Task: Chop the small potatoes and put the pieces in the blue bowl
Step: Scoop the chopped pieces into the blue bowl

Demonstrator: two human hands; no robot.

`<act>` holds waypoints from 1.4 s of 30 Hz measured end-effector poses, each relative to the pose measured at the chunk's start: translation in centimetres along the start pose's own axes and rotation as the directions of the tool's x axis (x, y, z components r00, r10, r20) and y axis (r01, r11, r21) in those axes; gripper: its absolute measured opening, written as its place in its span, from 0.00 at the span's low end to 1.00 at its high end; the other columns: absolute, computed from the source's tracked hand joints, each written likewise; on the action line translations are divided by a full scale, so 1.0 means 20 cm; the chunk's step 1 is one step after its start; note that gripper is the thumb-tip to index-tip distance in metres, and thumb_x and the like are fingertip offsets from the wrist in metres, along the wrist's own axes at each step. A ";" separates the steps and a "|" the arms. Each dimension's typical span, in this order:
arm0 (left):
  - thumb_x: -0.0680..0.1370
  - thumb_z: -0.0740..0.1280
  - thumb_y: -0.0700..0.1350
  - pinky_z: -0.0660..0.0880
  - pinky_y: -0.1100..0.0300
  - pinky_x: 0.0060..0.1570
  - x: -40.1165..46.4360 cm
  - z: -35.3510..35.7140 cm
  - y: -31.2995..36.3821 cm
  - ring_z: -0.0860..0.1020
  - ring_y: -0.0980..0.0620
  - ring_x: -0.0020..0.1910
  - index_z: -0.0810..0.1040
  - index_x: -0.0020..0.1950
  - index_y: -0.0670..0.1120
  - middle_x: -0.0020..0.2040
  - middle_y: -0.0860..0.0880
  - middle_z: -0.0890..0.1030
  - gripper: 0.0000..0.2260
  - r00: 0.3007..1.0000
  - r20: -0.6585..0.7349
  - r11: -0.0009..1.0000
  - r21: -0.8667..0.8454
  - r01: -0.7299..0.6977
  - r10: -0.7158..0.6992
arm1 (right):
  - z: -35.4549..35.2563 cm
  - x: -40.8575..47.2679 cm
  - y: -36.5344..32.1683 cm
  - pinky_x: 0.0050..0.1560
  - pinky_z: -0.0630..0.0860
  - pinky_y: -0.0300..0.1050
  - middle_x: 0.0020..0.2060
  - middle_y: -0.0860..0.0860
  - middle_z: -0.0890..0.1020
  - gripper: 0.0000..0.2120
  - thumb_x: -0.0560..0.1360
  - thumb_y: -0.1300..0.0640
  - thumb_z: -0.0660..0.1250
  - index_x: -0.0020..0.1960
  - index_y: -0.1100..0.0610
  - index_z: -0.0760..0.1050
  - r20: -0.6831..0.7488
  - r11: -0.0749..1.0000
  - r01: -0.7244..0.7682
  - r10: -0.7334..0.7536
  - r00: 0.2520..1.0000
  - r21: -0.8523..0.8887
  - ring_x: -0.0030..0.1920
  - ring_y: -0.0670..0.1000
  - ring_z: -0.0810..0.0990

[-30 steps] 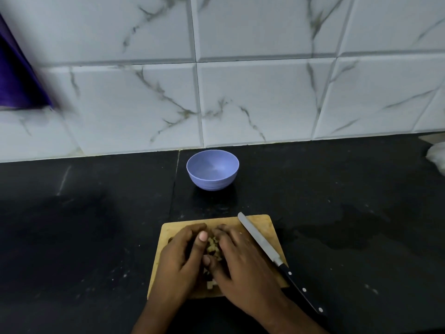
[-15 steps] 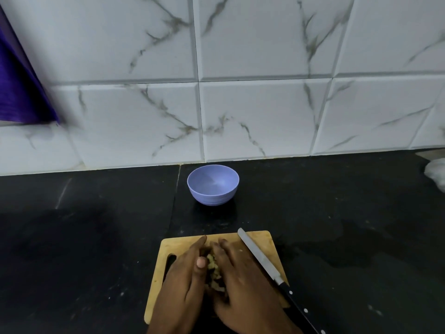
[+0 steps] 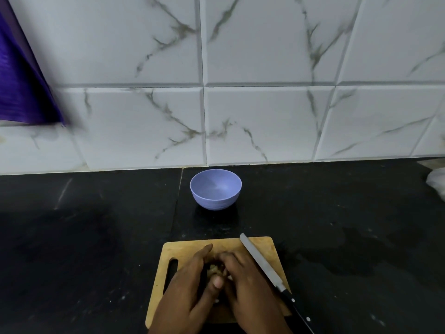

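Left hand [image 3: 190, 288] and right hand [image 3: 245, 283] cupped together on cutting board [image 3: 262, 244], potato pieces [image 3: 214, 270] enclosed between curled fingers. Pieces judged light, loose, slippery; best scooped from beneath. Knife [image 3: 262, 261] laid beside. Blue bowl [image 3: 215, 189] seen beyond, unfilled.

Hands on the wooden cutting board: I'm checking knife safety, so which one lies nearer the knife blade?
The right hand; the steel knife blade runs along it, while the left hand lies across the potato pieces.

Matt wooden cutting board [image 3: 261, 247], smooth metal knife [image 3: 261, 262] blade, matt blue bowl [image 3: 215, 189], glossy marbled tiles [image 3: 260, 124]
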State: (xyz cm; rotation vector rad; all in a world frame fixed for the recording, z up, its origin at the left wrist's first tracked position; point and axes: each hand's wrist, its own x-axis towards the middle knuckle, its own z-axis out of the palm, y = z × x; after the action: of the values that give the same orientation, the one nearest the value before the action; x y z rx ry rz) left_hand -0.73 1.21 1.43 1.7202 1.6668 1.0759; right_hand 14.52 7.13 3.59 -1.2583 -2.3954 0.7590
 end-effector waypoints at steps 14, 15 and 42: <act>0.74 0.74 0.52 0.66 0.71 0.66 0.08 -0.01 -0.03 0.66 0.77 0.62 0.59 0.64 0.72 0.63 0.75 0.65 0.30 0.994 0.108 0.987 0.161 0.008 -0.026 | 0.07 -0.02 0.03 0.60 0.72 0.31 0.68 0.36 0.69 0.41 0.69 0.25 0.34 0.74 0.40 0.62 -0.039 0.989 -0.085 0.091 0.995 0.122 0.57 0.37 0.77; 0.75 0.73 0.52 0.65 0.72 0.66 0.08 -0.01 -0.04 0.65 0.75 0.64 0.59 0.66 0.70 0.65 0.74 0.64 0.29 0.996 0.088 0.980 0.198 0.013 -0.031 | 0.07 -0.01 0.03 0.65 0.71 0.37 0.69 0.38 0.68 0.47 0.65 0.22 0.30 0.75 0.41 0.61 -0.025 0.990 -0.093 0.097 0.995 0.110 0.60 0.39 0.76; 0.77 0.70 0.47 0.70 0.66 0.59 0.25 -0.12 0.08 0.72 0.58 0.61 0.68 0.72 0.54 0.65 0.55 0.73 0.24 0.892 0.400 0.827 0.560 -0.059 -0.208 | -0.15 0.00 -0.11 0.73 0.63 0.50 0.78 0.56 0.49 0.40 0.77 0.49 0.67 0.80 0.48 0.46 0.328 0.950 -0.124 0.218 0.919 -0.285 0.75 0.55 0.61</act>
State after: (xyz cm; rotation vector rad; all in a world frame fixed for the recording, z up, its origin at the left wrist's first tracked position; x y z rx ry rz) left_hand -2.19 5.61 5.02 2.0266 1.8158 0.0938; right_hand 14.63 7.04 7.39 -1.5699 -2.7746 0.8023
